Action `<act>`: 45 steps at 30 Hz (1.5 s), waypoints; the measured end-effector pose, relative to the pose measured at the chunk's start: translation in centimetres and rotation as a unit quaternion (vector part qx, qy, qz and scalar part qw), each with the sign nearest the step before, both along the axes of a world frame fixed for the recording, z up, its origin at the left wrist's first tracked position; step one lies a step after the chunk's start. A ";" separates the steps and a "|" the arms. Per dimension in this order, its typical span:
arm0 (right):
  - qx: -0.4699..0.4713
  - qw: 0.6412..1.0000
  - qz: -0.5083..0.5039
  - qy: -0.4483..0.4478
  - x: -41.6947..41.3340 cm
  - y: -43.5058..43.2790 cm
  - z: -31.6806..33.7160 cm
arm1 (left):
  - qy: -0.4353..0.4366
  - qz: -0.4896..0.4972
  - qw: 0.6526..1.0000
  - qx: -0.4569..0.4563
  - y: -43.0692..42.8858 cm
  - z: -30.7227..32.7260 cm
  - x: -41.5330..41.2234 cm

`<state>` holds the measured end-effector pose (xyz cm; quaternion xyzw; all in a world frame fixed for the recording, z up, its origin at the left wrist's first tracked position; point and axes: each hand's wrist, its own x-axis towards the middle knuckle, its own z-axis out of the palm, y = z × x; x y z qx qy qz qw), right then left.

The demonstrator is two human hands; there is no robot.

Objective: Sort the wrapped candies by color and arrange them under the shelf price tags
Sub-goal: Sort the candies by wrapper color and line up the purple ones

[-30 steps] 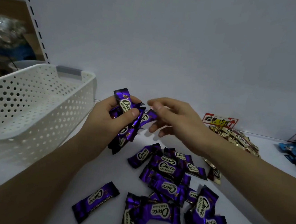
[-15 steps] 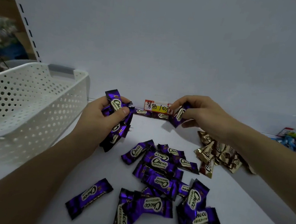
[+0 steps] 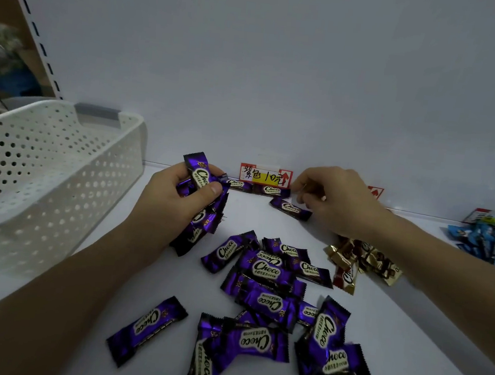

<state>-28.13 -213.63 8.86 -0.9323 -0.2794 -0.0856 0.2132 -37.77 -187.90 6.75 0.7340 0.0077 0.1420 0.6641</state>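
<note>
The left hand [image 3: 174,207] is gripping a bundle of purple candies [image 3: 199,172], with the thumb pressing across the top wrapper. It is hovering just left of the purple price tag [image 3: 264,175], which is standing against the back wall. Two placed candies [image 3: 271,190] are lying end to end directly beneath that tag. The right hand [image 3: 341,202] is reaching in from the right, its fingers curling down at the right end of a single purple candy [image 3: 289,208]. This candy is lying flat on the shelf [image 3: 255,218] just in front of the placed pair. Whether the fingertips are pinching the wrapper or only touching it, I cannot tell. Nearer the camera, a loose pile of purple candies [image 3: 264,279] is sprawling across the middle of the shelf, many overlapping. One stray purple candy [image 3: 148,327] is lying apart to the pile's left. Gold candies [image 3: 363,259] are sitting in a small heap under the right forearm, and blue candies [image 3: 489,241] are lying at the far right edge. A white perforated basket [image 3: 99,179] is standing on the left, beside the left forearm.
</note>
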 end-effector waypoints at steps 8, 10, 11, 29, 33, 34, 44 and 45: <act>-0.072 0.996 0.012 0.056 -0.3 0.4 -0.1 | 0.006 0.006 1.000 0.006 0.0 0.1 -0.1; -0.076 0.996 0.003 0.042 0.1 -0.3 0.3 | 0.007 0.005 1.000 0.006 0.0 0.1 0.0; -0.075 0.997 -0.006 0.027 0.3 -0.8 0.6 | 0.007 0.004 1.000 0.007 -0.1 0.1 0.0; -0.262 0.951 -0.077 -0.143 0.8 0.1 -0.6 | 0.011 0.002 1.000 0.028 -0.4 0.2 -0.1; -0.090 0.990 -0.058 -0.094 0.2 -1.2 1.5 | 0.013 0.000 0.999 0.029 -0.2 0.0 0.0; -0.032 0.993 -0.071 -0.094 0.0 -1.7 2.3 | 0.013 -0.001 1.000 0.029 -0.2 0.0 0.0; 0.013 0.996 -0.087 -0.022 -4.5 -6.1 1.3 | 0.015 -0.005 1.000 0.015 -0.5 0.2 -0.4; -0.020 0.997 -0.074 -0.033 -4.9 -6.1 0.4 | 0.017 -0.004 1.000 0.014 -0.6 0.2 -0.4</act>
